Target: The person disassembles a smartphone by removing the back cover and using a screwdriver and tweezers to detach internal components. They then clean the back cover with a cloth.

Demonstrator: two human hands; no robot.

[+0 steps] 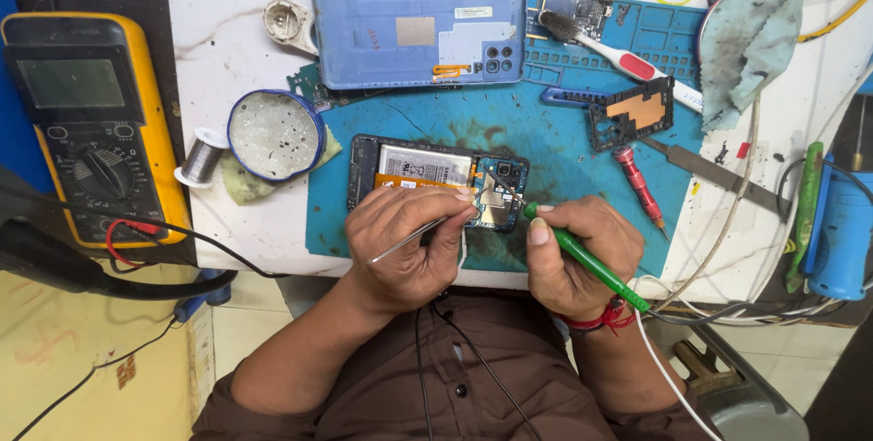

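An opened smartphone (pixel 427 168) with its battery and circuit board exposed lies on a blue repair mat (pixel 546 145). My left hand (pixel 409 241) grips thin metal tweezers (pixel 409 238) and rests over the phone's near edge. My right hand (pixel 573 255) holds a green-handled soldering iron (pixel 591 264), whose tip points at the phone's board near the camera end. Both hands sit close together at the mat's front edge.
The phone's blue back cover (pixel 418 34) lies at the mat's far side. A yellow multimeter (pixel 91 123) stands at left, beside a solder spool (pixel 202 159) and a round tin (pixel 275 135). A red screwdriver (pixel 639 188), a black frame part (pixel 632 114), a brush (pixel 618 57) and cables (pixel 727 250) lie right.
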